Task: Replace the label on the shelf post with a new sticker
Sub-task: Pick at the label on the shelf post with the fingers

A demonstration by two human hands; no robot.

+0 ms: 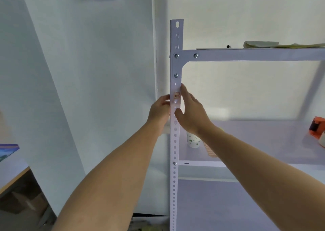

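Observation:
A white perforated shelf post (174, 142) runs upright through the middle of the view. A small orange-brown sticker (176, 95) sits flat on its front face, below the corner bracket. My left hand (159, 110) reaches the post's left edge at sticker height, fingertips curled against the metal. My right hand (190, 111) lies on the post's right side, fingers spread and stretched upward beside the sticker, thumb crossing the post's front below it. Neither hand holds a loose object.
The upper shelf (255, 54) carries folded cloth (260, 44) and a small dark item. On the lower shelf (263, 142) stand a paper cup (193, 141), an orange sheet (210, 150) and an orange tape dispenser (317, 127). A white wall is on the left, with a desk corner (12, 178).

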